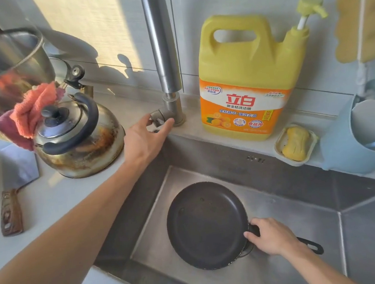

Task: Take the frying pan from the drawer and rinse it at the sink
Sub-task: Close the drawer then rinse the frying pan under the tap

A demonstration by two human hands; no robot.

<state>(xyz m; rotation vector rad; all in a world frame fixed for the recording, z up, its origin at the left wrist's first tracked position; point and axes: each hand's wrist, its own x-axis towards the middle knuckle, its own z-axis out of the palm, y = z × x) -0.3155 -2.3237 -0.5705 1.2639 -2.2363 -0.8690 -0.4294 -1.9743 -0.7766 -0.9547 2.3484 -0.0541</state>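
A pale table point(55, 199) runs along a tiled wall, with a steel sink point(368, 238) sunk into it. A tap point(161, 39) rises at 12 o'clock of the basin. A stained kettle point(81, 140) stands at the tap's 9 o'clock and a yellow detergent bottle point(244, 77) at its 3 o'clock. The frying pan point(206, 226) sits low in the sink, open side up. The left hand point(145, 137) reaches out, thumb and fingers pinching the tap handle point(159, 119). The right hand point(271, 237), at the pan's 4 o'clock, curls round the pan's handle.
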